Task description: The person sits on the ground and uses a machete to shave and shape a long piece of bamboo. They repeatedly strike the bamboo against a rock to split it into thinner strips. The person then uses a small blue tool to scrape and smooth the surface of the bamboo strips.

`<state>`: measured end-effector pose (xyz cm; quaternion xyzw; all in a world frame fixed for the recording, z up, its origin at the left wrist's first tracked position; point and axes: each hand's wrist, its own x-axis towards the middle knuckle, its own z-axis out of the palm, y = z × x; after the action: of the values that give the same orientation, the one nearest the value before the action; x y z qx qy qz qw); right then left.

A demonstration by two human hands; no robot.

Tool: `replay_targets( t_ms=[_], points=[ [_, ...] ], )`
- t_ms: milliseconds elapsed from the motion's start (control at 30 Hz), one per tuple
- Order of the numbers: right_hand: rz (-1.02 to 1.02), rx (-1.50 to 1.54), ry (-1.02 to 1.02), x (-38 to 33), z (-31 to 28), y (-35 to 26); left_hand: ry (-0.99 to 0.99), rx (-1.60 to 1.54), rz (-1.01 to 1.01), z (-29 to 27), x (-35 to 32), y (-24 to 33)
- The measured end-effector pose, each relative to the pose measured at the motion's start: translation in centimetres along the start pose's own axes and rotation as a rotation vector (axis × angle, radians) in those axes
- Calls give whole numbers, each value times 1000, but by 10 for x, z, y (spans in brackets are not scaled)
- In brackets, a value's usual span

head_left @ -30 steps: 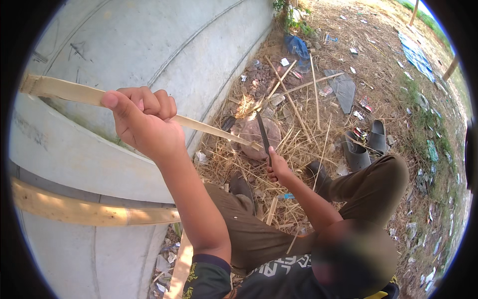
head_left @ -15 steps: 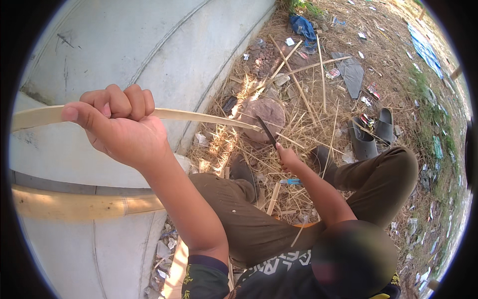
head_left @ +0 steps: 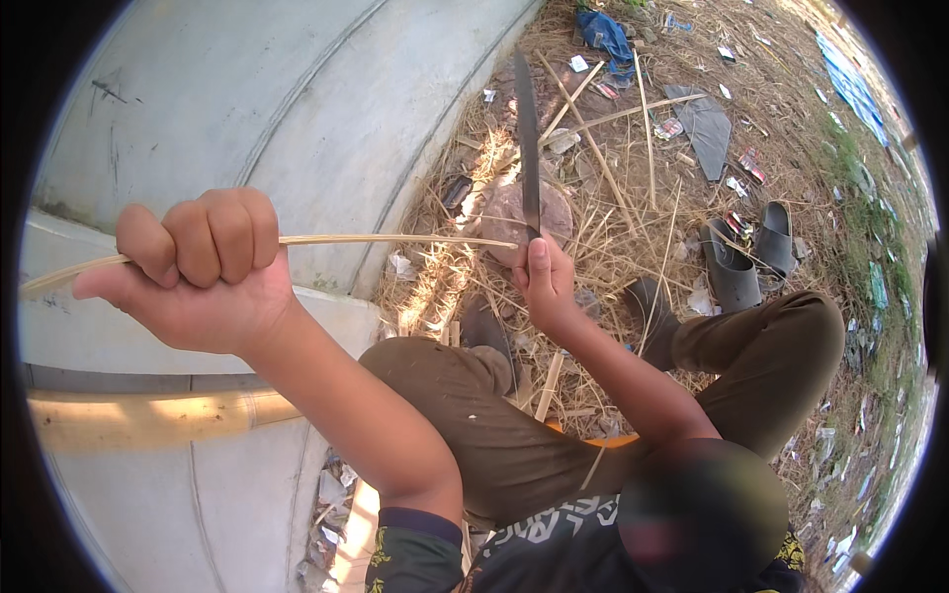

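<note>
My left hand is closed around a long, pale split-bamboo strip, raised over the left side. One end of the strip bends away past the left edge, and the other end reaches toward a round stone block on the ground. In my right hand is the handle of a long dark knife, its blade pointing away from me above the block. The strip's far tip lies close to my right hand; whether they touch I cannot tell.
Grey concrete panels stand along the left, with a thick bamboo pole across them. Several bamboo strips lie on the straw-littered ground beyond the block. A pair of grey slippers and a blue cloth rest there too.
The knife has swung from its slant across the block to point away from me. My left hand has shifted slightly left and turned the strip from its flat face to its narrow edge.
</note>
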<state>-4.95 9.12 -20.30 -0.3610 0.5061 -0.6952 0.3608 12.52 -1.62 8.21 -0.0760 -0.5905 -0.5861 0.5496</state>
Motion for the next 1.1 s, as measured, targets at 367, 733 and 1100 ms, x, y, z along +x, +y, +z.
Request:
replay_targets(
  t_ms=[367, 733, 1100],
  points=[
    [432, -478, 33, -4, -28, 58, 196, 196, 74, 0, -2, 2],
    [443, -627, -106, -17, -33, 53, 306, 246, 83, 5, 0, 1],
    [598, -957, -108, -34, -71, 127, 227, 175, 43, 10, -1, 3]
  ],
)
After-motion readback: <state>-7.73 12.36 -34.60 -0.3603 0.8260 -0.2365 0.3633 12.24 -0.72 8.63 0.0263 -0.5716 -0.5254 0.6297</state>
